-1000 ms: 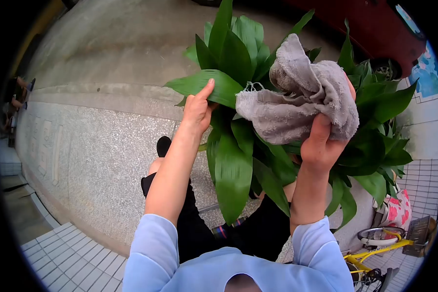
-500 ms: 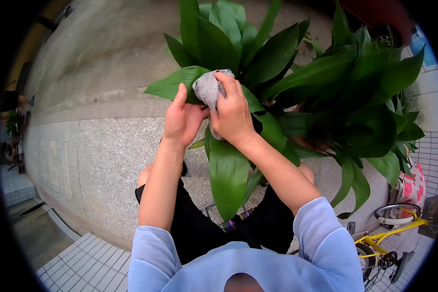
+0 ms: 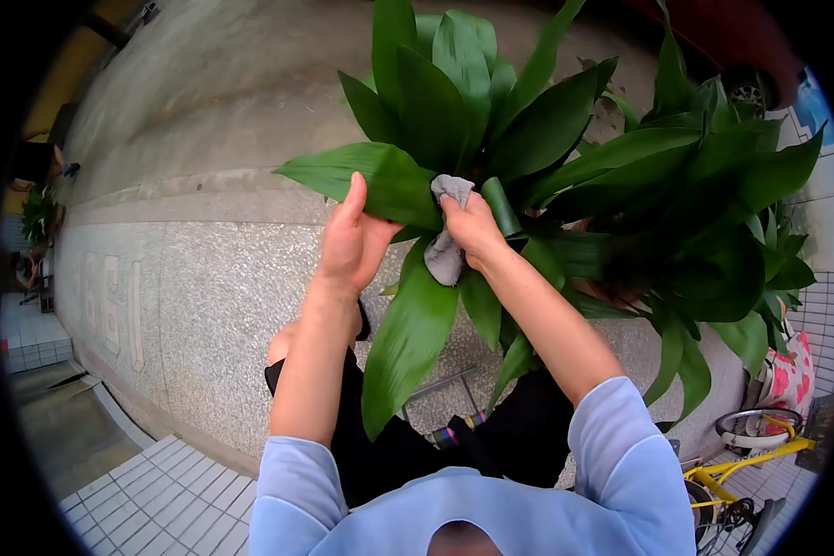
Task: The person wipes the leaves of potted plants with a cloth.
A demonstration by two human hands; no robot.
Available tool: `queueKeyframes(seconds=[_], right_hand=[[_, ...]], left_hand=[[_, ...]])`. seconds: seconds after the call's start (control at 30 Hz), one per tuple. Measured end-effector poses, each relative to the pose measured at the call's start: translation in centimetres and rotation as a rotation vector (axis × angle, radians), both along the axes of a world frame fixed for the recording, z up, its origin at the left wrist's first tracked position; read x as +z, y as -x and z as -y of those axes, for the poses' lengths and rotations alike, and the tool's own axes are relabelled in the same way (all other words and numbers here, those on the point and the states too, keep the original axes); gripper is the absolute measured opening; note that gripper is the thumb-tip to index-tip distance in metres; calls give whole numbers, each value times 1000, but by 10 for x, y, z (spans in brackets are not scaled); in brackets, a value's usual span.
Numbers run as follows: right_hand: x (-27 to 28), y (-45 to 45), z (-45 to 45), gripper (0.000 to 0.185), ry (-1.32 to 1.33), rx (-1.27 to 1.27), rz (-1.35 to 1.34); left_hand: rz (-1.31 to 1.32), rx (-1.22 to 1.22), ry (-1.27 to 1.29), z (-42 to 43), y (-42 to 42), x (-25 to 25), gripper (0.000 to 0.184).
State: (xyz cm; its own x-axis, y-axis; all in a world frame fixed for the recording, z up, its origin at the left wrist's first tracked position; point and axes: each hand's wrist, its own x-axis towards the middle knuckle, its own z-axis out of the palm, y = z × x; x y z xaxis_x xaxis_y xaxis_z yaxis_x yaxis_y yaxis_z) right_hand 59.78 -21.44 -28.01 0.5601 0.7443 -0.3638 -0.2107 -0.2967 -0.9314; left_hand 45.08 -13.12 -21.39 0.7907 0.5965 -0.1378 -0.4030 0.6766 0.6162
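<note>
A broad green leaf (image 3: 385, 176) of the potted plant points left across the middle of the view. My left hand (image 3: 354, 243) holds this leaf from below, thumb up along its front edge and fingers partly hidden underneath. My right hand (image 3: 475, 228) is closed around a crumpled grey cloth (image 3: 446, 259) near the base of the leaf. One end of the cloth sticks out above the fingers and the other hangs below them. Another long leaf (image 3: 408, 347) droops toward my lap, just under the cloth.
More upright leaves (image 3: 435, 102) rise behind my hands, and dense foliage (image 3: 667, 213) spreads to the right. A yellow bicycle (image 3: 751, 459) stands at the lower right beside a pink-patterned bag (image 3: 790, 375). At the far left is another person's leg (image 3: 57, 159). A dark red vehicle (image 3: 732, 37) is at the top right.
My right hand with the cloth has moved right and slightly down, from over the leaf to its base. More of the leaf's surface now shows. My left hand stays at the leaf.
</note>
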Motion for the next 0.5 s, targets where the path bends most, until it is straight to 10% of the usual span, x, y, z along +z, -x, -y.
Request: queueKeyframes(seconds=[0.17,0.4,0.5], right_hand=[[56,33,0,37,-580,118,396],[79,25,5,44,-515,363,1161],[62,20,0,41,-457,102,679]], left_hand=[[38,105,1,10,-7,23,51],[154,1,4,12,1,16,82],[185,-2,28,15,-1,21,84]])
